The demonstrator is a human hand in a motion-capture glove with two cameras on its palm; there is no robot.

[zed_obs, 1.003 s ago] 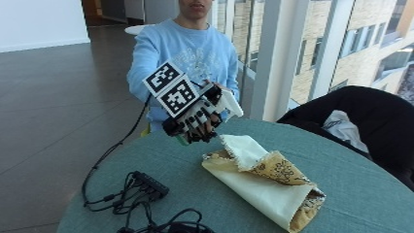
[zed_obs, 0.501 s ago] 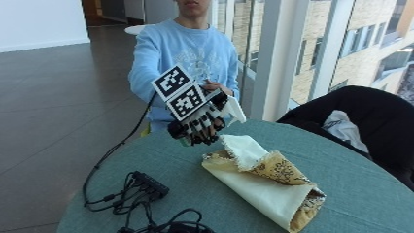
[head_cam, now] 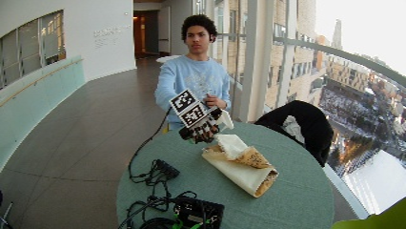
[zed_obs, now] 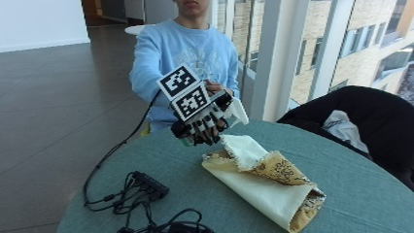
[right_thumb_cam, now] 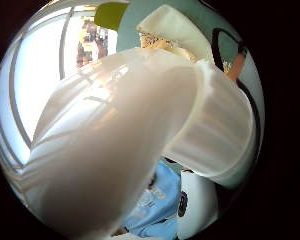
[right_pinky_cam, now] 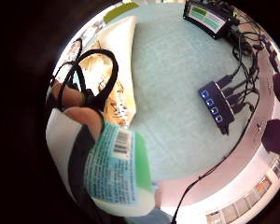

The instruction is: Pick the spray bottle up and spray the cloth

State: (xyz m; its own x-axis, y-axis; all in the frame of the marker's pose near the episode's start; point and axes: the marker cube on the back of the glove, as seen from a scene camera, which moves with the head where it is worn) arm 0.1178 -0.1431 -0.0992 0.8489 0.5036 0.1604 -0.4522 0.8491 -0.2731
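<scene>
Your right hand [zed_obs: 199, 127] grips the spray bottle [zed_obs: 234, 110], lifted above the surface [zed_obs: 362, 189]. The cloth [zed_obs: 262, 182] lies just beside and below your hand. Picking up is done; I judge the spraying is left.

the gloved right hand [zed_obs: 202, 127] is raised in front of the person's chest, above the table's near edge, back of the hand turned outward and the forearm reaching forward from a light blue sleeve [zed_obs: 146, 73]. its fingers [zed_obs: 206, 131] point downward and curl round the spray bottle [zed_obs: 234, 110], gripping it. the bare left hand [zed_obs: 218, 88] sits just behind the gloved one, close to the chest, its fingers bent.
</scene>
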